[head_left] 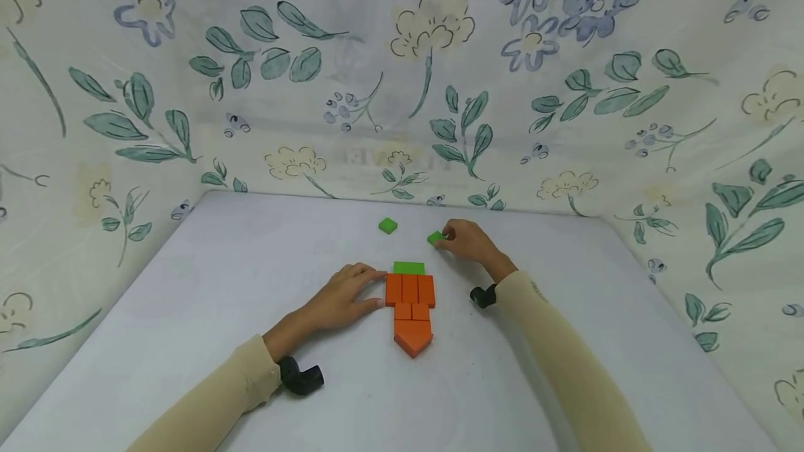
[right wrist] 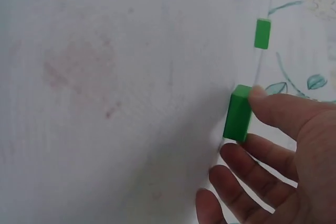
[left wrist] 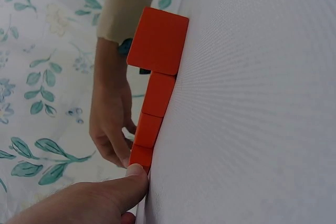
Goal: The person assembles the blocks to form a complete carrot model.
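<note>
On the white tabletop, orange blocks (head_left: 410, 290) lie flat in an arrow-like figure pointing toward me, with a green block (head_left: 409, 268) against its far end. My left hand (head_left: 344, 297) is at the figure's left side, thumb and index finger at the two ends of the leftmost orange block. The thumb touches an orange block (left wrist: 140, 156) in the left wrist view; the index fingertip is hidden there. Beyond the figure, my right hand (head_left: 467, 239) pinches a small green block (right wrist: 239, 114) between thumb and fingers. Another small green block (head_left: 388, 226) lies left of that hand.
Floral cloth (head_left: 377, 89) hangs behind and at both sides of the white table (head_left: 251, 243). A black device (head_left: 301, 377) is worn at the left wrist, and another black device (head_left: 483, 296) at the right wrist.
</note>
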Available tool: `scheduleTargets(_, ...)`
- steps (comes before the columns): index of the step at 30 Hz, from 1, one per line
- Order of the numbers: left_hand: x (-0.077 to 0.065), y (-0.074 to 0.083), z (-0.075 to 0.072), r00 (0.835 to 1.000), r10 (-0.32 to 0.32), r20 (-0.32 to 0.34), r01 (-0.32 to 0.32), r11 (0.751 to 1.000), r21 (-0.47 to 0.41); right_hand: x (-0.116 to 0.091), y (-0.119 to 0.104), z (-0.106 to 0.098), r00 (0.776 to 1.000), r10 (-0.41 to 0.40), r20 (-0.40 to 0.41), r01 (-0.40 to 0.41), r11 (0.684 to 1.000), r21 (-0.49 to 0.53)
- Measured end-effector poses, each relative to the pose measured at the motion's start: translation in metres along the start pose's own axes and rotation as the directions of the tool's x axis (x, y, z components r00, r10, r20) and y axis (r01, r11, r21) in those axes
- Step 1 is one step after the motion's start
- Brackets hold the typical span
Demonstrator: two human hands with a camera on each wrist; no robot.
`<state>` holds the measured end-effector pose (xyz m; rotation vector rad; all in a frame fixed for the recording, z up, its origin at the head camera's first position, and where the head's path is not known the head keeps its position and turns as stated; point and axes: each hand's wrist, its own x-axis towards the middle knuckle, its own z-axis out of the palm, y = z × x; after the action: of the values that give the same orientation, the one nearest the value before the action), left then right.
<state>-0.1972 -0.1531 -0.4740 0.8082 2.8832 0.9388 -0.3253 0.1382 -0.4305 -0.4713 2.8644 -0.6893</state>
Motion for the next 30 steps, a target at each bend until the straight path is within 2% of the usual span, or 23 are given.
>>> scheduleTargets(4, 0.001, 0.000, 0.000, 1.000, -0.007, 0.002, 0.007, 1.000, -0.003, 0.002, 0.000, 0.002, 1.000, 0.031, -0.007, -0.030, 0.999, 0.019)
scheduleTargets(12, 0.000, 0.001, -0.001, 1.000, -0.011, 0.002, 0.011, 1.000, -0.005, 0.000, 0.000, 0.005, 0.999, 0.014, -0.052, -0.011, 0.998, 0.058)
scheduleTargets(19, -0.001, 0.000, 0.000, 1.000, -0.005, -0.009, 0.005, 1.000, 0.007, -0.009, -0.003, 0.003, 0.991, -0.035, -0.128, 0.047, 0.995, 0.090)
scheduleTargets(30, -0.001, 0.001, -0.001, 1.000, -0.007, -0.001, 0.007, 1.000, 0.015, -0.032, -0.012, 0.002, 0.978, -0.112, -0.175, 0.134, 0.984, 0.117)
